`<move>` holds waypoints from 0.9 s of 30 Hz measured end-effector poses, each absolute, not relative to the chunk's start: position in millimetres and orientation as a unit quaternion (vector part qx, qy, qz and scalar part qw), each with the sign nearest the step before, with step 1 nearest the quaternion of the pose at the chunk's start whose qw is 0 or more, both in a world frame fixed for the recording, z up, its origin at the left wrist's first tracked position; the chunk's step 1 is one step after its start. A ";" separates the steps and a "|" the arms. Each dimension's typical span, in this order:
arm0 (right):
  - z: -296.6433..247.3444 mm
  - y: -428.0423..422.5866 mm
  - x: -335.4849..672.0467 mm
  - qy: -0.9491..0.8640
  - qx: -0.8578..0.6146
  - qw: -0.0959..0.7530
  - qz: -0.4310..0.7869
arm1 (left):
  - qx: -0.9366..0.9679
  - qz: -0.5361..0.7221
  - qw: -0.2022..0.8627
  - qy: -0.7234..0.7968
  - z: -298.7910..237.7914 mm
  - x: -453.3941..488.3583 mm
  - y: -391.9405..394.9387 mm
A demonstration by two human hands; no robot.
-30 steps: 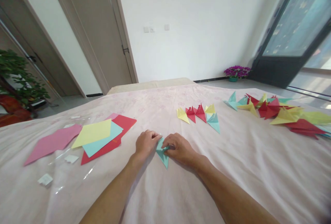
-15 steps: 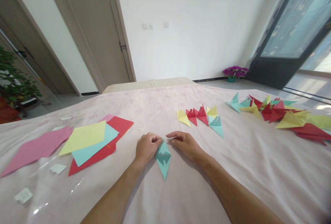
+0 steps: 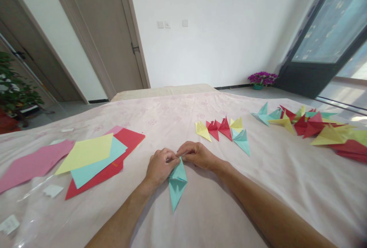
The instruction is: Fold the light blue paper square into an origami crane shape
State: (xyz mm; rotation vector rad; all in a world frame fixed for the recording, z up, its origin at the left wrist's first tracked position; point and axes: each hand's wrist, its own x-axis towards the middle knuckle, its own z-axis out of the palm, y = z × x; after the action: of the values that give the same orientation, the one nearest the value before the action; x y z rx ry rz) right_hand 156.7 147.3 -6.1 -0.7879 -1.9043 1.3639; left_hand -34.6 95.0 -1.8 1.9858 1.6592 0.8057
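A light-blue folded origami paper [image 3: 177, 181], a long diamond with a crease across its middle, lies on the cloth in front of me. Its far tip is pinched by my left hand [image 3: 163, 164], thumb against fingers. From the other side my right hand [image 3: 198, 155] also closes its thumb and fingers on that same tip, which the fingertips partly hide. The near point of the paper lies free, aimed toward me. Beyond my right hand stands a row of folded paper cranes [image 3: 219, 128] in yellow, red and light blue.
Flat coloured sheets [image 3: 86, 151] are stacked at the left, beside a pink sheet [image 3: 37, 164], paper scraps [image 3: 53, 190] and clear plastic wrap. A heap of more folded cranes [image 3: 315, 125] covers the right side. Everything lies on a pale pink tablecloth [image 3: 155, 114].
My right hand has moved left and closed on the far tip, where it was apart before. The origami paper has shifted slightly left and nearer, its near point swinging left.
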 end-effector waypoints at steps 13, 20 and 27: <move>7.1 143.1 160.9 -0.750 -0.358 0.256 0.494 | 0.713 0.273 0.208 0.611 -2.3 -32.5 95.6; 11.4 136.8 154.0 -0.821 -0.394 0.236 0.338 | 0.711 0.277 0.204 0.613 -2.0 -32.5 94.6; 8.3 124.9 144.2 -0.871 -0.391 0.195 0.225 | 0.720 0.259 0.180 0.618 -3.4 -30.9 93.2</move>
State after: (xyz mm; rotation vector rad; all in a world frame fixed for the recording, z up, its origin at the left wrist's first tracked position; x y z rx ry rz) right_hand 144.2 124.9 8.3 -1.0956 -2.4410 0.6302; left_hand -30.9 93.2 -3.4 2.0354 1.7462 0.7309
